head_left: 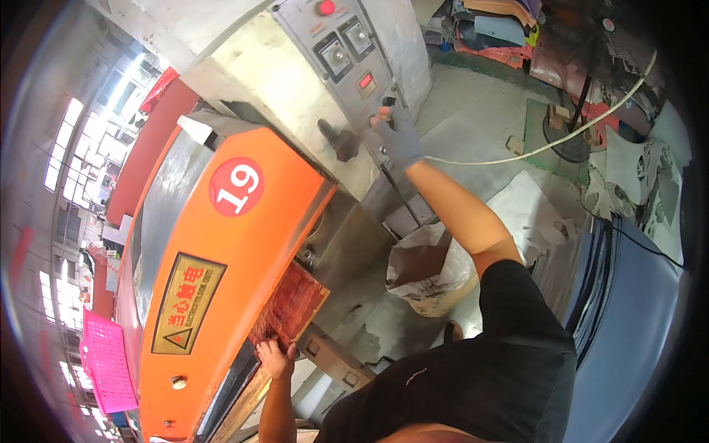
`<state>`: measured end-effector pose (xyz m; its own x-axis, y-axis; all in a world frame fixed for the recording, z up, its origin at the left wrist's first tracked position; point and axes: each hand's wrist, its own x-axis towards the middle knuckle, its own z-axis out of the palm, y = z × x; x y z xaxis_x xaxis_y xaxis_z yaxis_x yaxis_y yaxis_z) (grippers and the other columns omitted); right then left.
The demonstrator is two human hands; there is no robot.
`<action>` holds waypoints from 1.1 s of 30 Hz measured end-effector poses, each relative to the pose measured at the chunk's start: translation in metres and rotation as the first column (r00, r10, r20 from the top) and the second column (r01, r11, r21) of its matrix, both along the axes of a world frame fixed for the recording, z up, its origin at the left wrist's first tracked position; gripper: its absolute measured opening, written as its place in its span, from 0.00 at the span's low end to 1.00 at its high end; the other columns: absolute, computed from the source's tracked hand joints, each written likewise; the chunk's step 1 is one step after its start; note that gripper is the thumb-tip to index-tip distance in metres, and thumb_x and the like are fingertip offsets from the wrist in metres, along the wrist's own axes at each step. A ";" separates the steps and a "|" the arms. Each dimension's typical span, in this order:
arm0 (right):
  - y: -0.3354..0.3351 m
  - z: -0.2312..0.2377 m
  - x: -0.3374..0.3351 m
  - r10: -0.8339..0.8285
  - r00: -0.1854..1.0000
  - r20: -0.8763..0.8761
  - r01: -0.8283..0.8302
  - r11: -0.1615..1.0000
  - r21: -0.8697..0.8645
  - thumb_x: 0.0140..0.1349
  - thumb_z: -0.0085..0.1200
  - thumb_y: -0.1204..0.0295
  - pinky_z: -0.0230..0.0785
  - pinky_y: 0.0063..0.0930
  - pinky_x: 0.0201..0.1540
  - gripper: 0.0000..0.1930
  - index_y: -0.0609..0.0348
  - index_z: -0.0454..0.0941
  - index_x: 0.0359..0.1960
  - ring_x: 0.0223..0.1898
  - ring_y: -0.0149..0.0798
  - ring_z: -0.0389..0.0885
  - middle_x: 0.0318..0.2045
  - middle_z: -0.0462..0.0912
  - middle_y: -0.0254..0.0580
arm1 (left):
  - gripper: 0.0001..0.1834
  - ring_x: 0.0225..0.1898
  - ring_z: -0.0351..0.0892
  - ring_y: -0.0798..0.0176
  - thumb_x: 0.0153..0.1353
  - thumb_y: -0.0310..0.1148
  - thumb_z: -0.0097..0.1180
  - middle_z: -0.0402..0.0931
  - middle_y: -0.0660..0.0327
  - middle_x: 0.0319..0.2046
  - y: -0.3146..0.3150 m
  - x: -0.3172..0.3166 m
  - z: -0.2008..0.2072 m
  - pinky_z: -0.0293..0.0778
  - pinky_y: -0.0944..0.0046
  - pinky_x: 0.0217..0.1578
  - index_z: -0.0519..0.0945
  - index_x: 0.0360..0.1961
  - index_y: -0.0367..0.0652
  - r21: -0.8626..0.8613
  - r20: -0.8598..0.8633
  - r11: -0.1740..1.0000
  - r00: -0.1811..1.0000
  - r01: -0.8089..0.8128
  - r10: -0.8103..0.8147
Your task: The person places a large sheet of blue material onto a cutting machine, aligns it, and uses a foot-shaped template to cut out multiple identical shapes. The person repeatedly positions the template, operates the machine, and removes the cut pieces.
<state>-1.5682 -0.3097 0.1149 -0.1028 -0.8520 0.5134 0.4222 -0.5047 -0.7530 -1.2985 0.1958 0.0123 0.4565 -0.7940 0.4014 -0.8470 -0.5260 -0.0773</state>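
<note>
My right hand [401, 139], in a grey glove with bare fingertips, reaches up to the grey control panel [347, 88]. Its fingers are bent around a small black knob [389, 101] at the panel's lower right edge. Below and to the left, my bare left hand [275, 360] rests with fingers apart on the near edge of a worn red board [295, 299]. That board lies partly under the orange machine head [244, 244]. A larger black handle [340, 140] sticks out of the cream cabinet, left of my right hand.
A bin lined with a clear bag [425, 269] stands below my right forearm. A pale cable [517, 156] crosses the right side. Blue-grey sheets [628, 295] are stacked at right, coloured material [495, 33] at the back. A pink basket [107, 362] is beyond the machine.
</note>
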 end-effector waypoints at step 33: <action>-0.029 0.102 0.053 -0.108 0.983 0.147 0.124 0.987 -0.099 0.50 0.63 0.59 0.71 0.34 0.32 0.29 0.54 0.67 0.52 0.28 0.45 0.81 0.26 0.79 0.46 | 0.40 0.49 0.60 0.37 0.48 0.44 0.61 0.60 0.45 0.44 0.023 0.035 -0.027 0.56 0.40 0.53 0.59 0.59 0.40 0.228 0.067 0.969 0.995 -0.093 0.079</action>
<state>-1.5157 -0.3386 0.2169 -0.2755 -0.7707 0.5745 0.4542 -0.6311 -0.6288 -1.2635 0.2187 -0.0151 0.5088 -0.8268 0.2398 -0.7900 -0.5592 -0.2516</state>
